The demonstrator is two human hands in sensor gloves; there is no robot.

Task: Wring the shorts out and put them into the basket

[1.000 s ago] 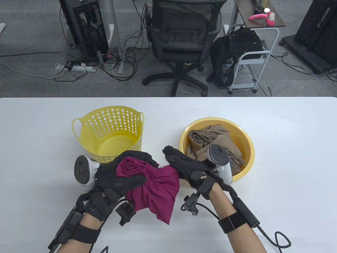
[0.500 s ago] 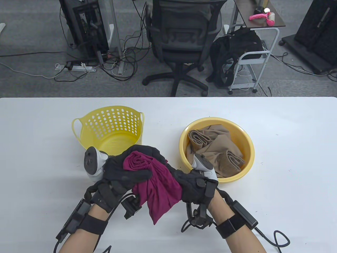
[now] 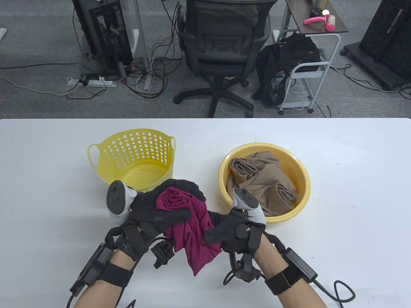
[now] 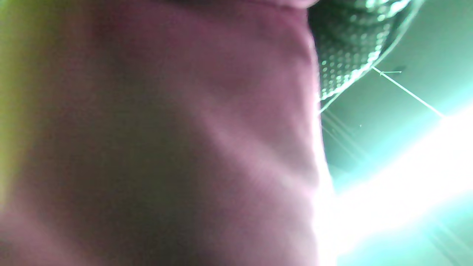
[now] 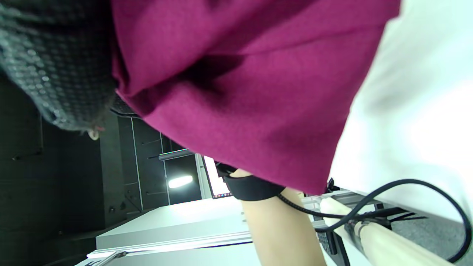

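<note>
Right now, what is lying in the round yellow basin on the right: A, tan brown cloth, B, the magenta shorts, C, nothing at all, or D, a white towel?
A: the yellow basin holds crumpled tan brown cloth, while both hands grip the magenta shorts in front of it.

Table view: high, angled down across the white desk (image 3: 353, 192) toward the office floor beyond. Left wrist view: pressed against magenta shorts (image 4: 166, 147), blurred, glare at right. Right wrist view: turned sideways, close under the same shorts (image 5: 258, 92). Shared by all three: the shorts.
</note>
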